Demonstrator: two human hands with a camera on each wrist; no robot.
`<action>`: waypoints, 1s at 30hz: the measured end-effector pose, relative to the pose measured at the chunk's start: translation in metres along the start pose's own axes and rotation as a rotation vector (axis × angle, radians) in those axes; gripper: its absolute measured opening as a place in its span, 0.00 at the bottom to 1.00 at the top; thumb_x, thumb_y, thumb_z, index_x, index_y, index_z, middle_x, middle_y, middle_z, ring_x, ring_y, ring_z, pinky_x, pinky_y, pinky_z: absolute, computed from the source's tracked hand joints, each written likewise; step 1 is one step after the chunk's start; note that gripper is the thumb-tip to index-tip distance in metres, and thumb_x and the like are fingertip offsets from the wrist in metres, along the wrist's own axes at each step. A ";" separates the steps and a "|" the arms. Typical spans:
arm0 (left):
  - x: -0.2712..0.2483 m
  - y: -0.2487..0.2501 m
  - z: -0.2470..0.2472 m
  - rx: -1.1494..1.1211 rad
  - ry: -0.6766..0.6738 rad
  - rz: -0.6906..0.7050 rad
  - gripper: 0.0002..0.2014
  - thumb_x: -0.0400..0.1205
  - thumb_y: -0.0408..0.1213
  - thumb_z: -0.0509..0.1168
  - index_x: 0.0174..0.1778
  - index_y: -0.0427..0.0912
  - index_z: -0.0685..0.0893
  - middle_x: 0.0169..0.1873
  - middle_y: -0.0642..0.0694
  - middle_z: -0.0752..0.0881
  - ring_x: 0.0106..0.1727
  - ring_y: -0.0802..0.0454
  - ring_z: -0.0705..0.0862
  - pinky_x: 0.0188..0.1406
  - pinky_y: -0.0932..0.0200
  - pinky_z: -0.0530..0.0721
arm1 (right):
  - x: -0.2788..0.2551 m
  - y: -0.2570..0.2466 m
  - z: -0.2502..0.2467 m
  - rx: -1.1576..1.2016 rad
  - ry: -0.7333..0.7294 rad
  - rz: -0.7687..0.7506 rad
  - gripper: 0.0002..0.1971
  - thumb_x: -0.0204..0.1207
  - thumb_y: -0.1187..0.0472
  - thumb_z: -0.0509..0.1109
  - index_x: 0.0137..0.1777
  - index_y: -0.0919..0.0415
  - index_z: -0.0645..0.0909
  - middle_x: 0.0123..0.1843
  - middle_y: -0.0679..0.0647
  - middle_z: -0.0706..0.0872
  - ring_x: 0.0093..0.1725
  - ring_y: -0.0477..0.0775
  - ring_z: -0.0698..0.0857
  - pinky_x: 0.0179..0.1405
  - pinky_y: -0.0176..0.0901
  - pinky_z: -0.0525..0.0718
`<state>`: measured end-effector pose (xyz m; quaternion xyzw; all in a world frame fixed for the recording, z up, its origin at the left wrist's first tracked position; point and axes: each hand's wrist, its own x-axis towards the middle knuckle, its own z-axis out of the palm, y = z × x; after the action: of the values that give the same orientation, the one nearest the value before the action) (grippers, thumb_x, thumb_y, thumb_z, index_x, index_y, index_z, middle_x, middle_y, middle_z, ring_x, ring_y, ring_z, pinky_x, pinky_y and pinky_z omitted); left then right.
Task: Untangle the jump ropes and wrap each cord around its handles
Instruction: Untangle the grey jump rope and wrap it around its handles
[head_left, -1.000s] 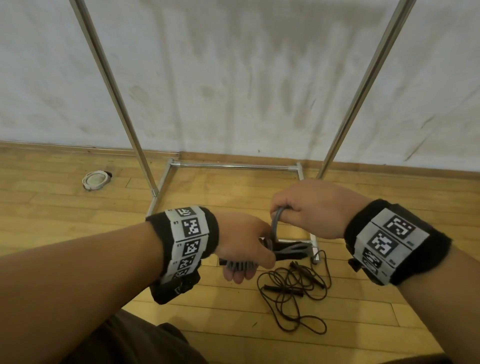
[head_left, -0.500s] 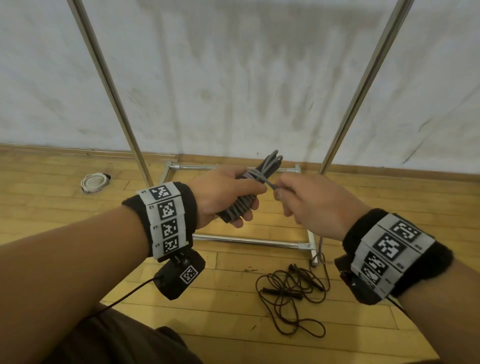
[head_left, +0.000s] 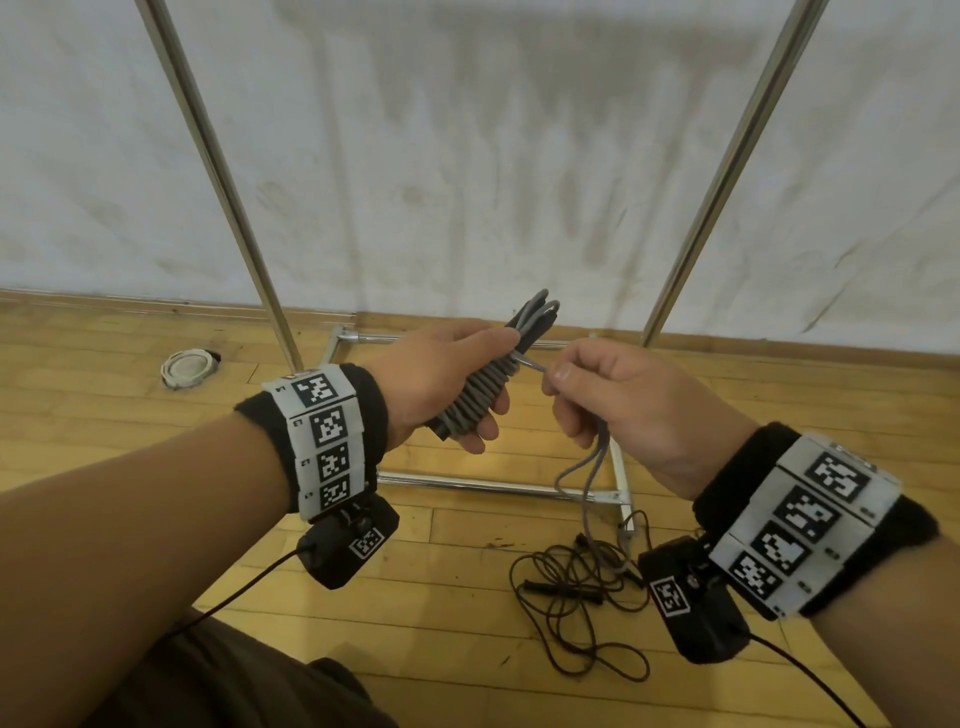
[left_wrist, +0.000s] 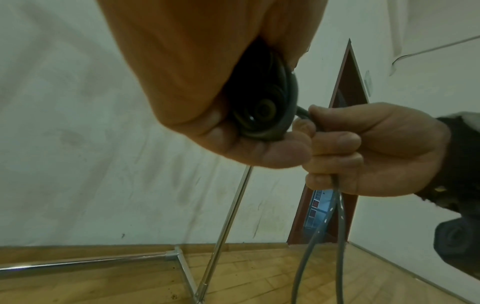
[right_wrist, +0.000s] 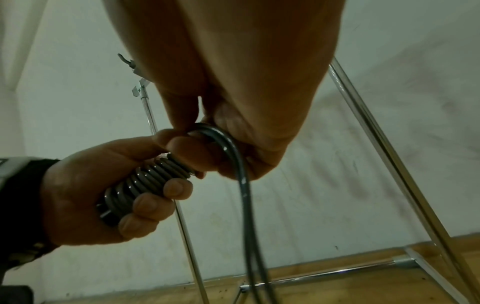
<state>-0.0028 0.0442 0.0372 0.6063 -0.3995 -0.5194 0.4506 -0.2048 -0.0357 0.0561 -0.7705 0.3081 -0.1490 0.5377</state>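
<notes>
Head view, item 1: your left hand (head_left: 441, 384) grips the wrapped handles (head_left: 480, 397), steadying the coil. Your right hand (head_left: 623, 410) pinches the grey cord (head_left: 589, 483) taut for winding. Item 2: black rope (head_left: 571, 597), tangled on floor (head_left: 104, 405).

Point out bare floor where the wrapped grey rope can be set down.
Bare wooden floor lies between the left wrist and the black jump rope; more boards lie left of the rack's base, near the white round object. Crowded: the black tangle beside the rack's right foot.
</notes>
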 end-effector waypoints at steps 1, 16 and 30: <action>0.000 0.000 0.000 -0.017 -0.001 -0.001 0.17 0.93 0.52 0.64 0.66 0.41 0.85 0.39 0.37 0.91 0.33 0.40 0.90 0.30 0.49 0.91 | 0.000 0.000 -0.001 -0.011 0.015 -0.011 0.09 0.89 0.61 0.63 0.50 0.61 0.83 0.32 0.52 0.86 0.32 0.49 0.81 0.34 0.39 0.81; -0.003 0.008 0.000 -0.243 -0.099 0.062 0.25 0.92 0.53 0.60 0.57 0.31 0.86 0.42 0.27 0.91 0.36 0.35 0.92 0.34 0.48 0.92 | 0.005 -0.003 -0.024 -0.403 -0.118 -0.102 0.11 0.90 0.54 0.61 0.55 0.45 0.86 0.40 0.44 0.91 0.38 0.49 0.87 0.44 0.45 0.86; -0.011 0.010 0.014 0.096 -0.541 -0.016 0.13 0.87 0.53 0.70 0.54 0.47 0.88 0.41 0.36 0.92 0.34 0.43 0.92 0.33 0.54 0.91 | 0.005 0.018 -0.037 -0.654 -0.238 -0.098 0.08 0.87 0.49 0.64 0.50 0.32 0.81 0.46 0.38 0.89 0.50 0.32 0.84 0.49 0.27 0.80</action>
<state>-0.0182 0.0507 0.0488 0.4693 -0.5247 -0.6465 0.2941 -0.2273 -0.0703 0.0528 -0.9278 0.2373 0.0225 0.2870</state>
